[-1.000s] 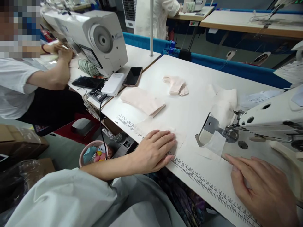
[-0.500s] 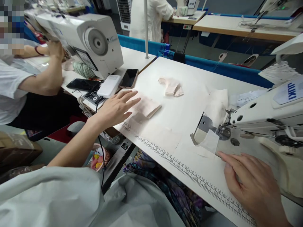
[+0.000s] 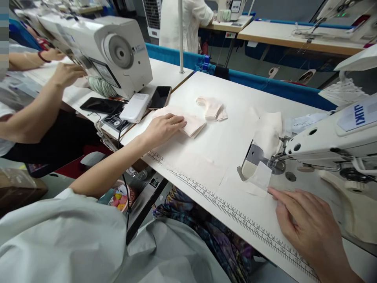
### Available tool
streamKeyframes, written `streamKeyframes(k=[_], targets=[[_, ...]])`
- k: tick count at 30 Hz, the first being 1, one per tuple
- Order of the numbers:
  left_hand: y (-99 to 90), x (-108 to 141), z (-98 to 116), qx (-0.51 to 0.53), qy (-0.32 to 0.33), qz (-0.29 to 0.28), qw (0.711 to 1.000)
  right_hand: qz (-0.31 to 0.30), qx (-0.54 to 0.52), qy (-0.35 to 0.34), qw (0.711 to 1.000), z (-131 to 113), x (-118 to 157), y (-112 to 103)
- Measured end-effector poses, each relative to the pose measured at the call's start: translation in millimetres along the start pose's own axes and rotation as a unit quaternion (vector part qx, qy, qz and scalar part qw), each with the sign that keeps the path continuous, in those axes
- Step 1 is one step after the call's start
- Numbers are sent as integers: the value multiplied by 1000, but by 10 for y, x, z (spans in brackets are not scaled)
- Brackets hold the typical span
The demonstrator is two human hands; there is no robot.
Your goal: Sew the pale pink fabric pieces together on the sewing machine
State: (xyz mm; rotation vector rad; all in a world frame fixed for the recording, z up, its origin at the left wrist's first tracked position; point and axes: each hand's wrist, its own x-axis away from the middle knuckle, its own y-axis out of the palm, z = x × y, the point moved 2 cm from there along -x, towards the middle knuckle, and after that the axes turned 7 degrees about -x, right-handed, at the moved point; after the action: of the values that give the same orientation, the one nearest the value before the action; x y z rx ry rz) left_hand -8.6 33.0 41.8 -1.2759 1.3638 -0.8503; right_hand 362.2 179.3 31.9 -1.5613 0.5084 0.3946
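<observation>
My left hand [image 3: 166,127] lies flat, fingers stretched out, on a folded stack of pale pink fabric pieces [image 3: 194,125]. Beyond it sits a smaller pile of pale fabric pieces [image 3: 214,110]. My right hand [image 3: 309,220] rests on the table beside the sewing machine [image 3: 330,137], its fingers extended and apart from the thumb. Its index fingertip touches the corner of a small white fabric piece [image 3: 262,175] by the presser foot. More pale fabric [image 3: 269,125] lies bunched behind the needle area. Another thin pale piece [image 3: 203,167] is flat near the table's front edge.
A printed ruler [image 3: 232,214] runs along the front edge. To the left are a phone [image 3: 160,97], a white power bank [image 3: 135,108] and another sewing machine [image 3: 118,55], where a co-worker's hands are busy. A thin pole [image 3: 181,39] rises at the table joint.
My left hand has come down onto the fabric stack from hovering above it, and the stack has shifted slightly right and away. My right hand stays nearly in place.
</observation>
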Motion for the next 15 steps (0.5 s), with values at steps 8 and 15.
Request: streamKeyframes(k=[8,15], targets=[[12,50,10,54,-5,38,998,3,3,-8,1000,-31,-38,2],[-388,807,610,129,-53,180,974,10,4,-8,1000,-14,-17,-29]])
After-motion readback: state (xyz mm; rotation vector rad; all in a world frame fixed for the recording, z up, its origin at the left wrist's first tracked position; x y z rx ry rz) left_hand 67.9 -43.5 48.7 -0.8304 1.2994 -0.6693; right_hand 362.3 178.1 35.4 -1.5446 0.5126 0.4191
